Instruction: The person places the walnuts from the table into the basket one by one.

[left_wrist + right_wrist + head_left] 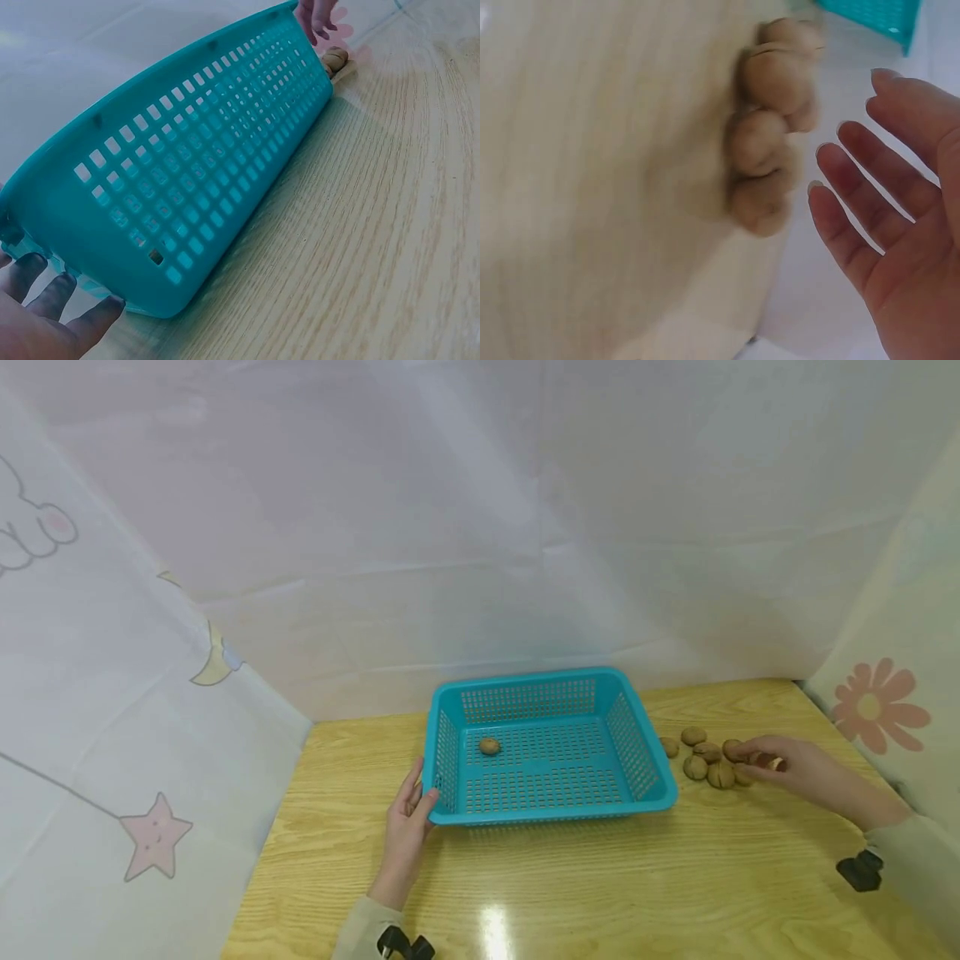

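A turquoise plastic basket (551,816) with slotted walls stands on the wooden table, one walnut (489,746) lying on its floor toward the left. At its left front corner my left hand (407,839) grips the rim, thumb over the edge and fingers along the outer wall. Right of the basket lies a loose cluster of several walnuts (721,775). My right hand (813,777) hovers at the right side of that cluster, covering part of it in the head view. In the right wrist view, its fingers (862,191) are spread and loosely bent, apart from the walnuts, holding nothing.
The light wooden table (540,893) reaches back to a pale cloth backdrop (480,527). Printed cloth also hangs at the left and right, with a star (156,839) and a flower (870,706). A black strap piece (861,870) sits at the right wrist.
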Tool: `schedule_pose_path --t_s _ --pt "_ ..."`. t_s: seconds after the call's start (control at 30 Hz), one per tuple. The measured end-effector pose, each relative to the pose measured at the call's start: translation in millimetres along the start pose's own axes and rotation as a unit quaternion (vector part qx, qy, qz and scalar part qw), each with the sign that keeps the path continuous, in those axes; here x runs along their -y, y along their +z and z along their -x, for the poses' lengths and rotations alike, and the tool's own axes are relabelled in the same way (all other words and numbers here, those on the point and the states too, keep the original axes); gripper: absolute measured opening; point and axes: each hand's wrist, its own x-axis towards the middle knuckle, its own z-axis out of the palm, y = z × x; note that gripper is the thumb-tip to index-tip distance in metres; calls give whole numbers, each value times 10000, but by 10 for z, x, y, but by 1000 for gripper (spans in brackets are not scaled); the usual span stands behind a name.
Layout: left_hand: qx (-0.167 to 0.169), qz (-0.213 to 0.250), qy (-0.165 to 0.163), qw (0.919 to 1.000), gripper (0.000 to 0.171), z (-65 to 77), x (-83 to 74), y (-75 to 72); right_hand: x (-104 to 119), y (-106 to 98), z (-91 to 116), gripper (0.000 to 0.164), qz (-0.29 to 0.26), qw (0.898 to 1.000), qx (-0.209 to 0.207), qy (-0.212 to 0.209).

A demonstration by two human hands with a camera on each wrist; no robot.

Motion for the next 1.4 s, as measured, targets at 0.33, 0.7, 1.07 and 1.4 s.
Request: schedule_pose_path --t_s 0.33,0.7,1.07,1.4 --pt "31 106 -3 9999 67 -8 -1 1 -277 227 109 39 289 9980 -355 -430" --pt "60 116 -30 9999 66 -15 12 -17 -406 348 172 31 112 9984 -412 -363" --pt "32 51 -72 10000 66 -14 19 -26 -252 253 162 31 -80 9993 -371 -35" --pt "24 55 -87 9999 67 -21 20 -29 127 46 45 35 -343 9984 -297 338"
